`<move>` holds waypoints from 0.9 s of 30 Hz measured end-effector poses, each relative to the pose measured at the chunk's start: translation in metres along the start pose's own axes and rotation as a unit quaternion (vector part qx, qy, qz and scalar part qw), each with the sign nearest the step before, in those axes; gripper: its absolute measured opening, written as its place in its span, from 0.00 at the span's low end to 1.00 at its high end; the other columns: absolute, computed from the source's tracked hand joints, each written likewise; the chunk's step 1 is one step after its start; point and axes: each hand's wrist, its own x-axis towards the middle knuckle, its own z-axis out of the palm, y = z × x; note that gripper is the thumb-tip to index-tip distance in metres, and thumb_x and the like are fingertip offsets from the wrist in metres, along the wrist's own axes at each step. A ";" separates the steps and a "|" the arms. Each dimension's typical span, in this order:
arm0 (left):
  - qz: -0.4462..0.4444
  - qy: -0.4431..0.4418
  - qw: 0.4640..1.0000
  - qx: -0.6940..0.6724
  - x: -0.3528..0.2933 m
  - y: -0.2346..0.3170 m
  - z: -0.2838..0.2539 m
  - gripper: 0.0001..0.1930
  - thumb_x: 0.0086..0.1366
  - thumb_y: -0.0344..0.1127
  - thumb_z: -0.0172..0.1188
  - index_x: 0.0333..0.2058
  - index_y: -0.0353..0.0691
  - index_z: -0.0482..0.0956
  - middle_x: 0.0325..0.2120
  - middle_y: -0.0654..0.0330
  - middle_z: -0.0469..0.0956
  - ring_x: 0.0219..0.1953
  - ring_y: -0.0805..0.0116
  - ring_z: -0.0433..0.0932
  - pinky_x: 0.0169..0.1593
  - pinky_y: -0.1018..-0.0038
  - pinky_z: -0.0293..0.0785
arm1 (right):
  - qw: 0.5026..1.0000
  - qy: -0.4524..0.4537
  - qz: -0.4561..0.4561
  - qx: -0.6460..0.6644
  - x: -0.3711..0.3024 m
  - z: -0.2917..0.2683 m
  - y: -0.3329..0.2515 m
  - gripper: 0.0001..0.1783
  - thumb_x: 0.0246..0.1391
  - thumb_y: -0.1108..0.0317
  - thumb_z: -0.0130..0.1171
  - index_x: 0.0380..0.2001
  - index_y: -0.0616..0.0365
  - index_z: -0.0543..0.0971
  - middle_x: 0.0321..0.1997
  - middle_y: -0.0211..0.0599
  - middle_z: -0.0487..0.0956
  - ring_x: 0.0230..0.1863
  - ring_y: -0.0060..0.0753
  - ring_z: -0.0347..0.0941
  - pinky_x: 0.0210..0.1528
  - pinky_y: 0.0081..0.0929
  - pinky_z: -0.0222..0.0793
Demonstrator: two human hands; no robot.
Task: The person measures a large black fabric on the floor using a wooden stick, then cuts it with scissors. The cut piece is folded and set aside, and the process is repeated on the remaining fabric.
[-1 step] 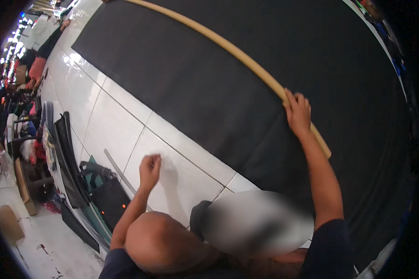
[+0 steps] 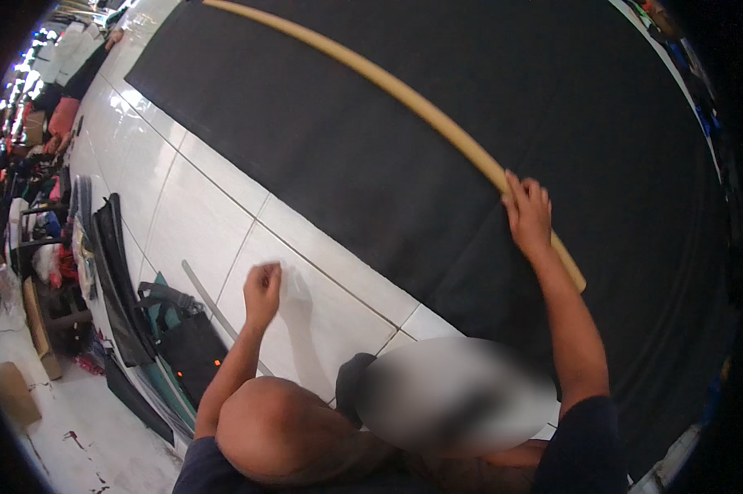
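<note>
A large sheet of black fabric (image 2: 363, 156) is spread over the white tiled floor. Across it lies a long tan wooden stick (image 2: 421, 107), which runs from the far left down toward the right; the picture bends it. Near its close end, my right hand (image 2: 530, 212) grips the stick from above with the thumb and fingers around it. My left hand (image 2: 262, 292) is raised over the white tiles beside the fabric, its fingers curled together. Whatever those fingers may hold is too small or hidden to make out.
To the left lie a thin grey metal ruler (image 2: 211, 300), a black bag with straps (image 2: 186, 342) and a long black folded piece (image 2: 120, 280). Clutter and boxes (image 2: 38, 325) stand farther left. Another person (image 2: 67, 115) sits at the far upper left.
My right hand and the stick's close end have shifted slightly toward me. The stick's far end sits a little farther left. My left hand has moved slightly up and left.
</note>
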 end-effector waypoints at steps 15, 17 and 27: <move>-0.128 0.075 0.989 -0.004 0.007 0.029 0.082 0.52 0.65 0.46 0.67 0.71 0.25 0.40 0.53 0.40 0.60 0.51 0.53 0.68 0.57 0.64 0.67 | 0.970 -0.186 -0.074 0.136 -0.226 -0.010 -0.152 0.25 0.58 0.64 0.64 0.59 0.52 0.77 0.46 0.40 0.77 0.49 0.44 0.73 0.51 0.42 0.68; -0.137 0.091 0.986 0.034 0.024 0.014 0.070 0.52 0.63 0.44 0.68 0.72 0.28 0.42 0.54 0.37 0.58 0.55 0.46 0.66 0.61 0.61 0.65 | 0.953 -0.200 -0.090 0.208 -0.231 -0.009 -0.157 0.23 0.60 0.63 0.62 0.58 0.52 0.78 0.47 0.40 0.79 0.51 0.42 0.75 0.53 0.42 0.69; 0.026 0.168 0.905 0.391 0.162 -0.040 0.017 0.40 0.62 0.60 0.64 0.63 0.36 0.69 0.53 0.44 0.75 0.57 0.44 0.73 0.60 0.54 0.69 | 0.937 -0.292 0.101 -0.163 -0.191 -0.220 0.027 0.16 0.62 0.65 0.59 0.51 0.56 0.80 0.48 0.46 0.81 0.50 0.47 0.78 0.53 0.45 0.74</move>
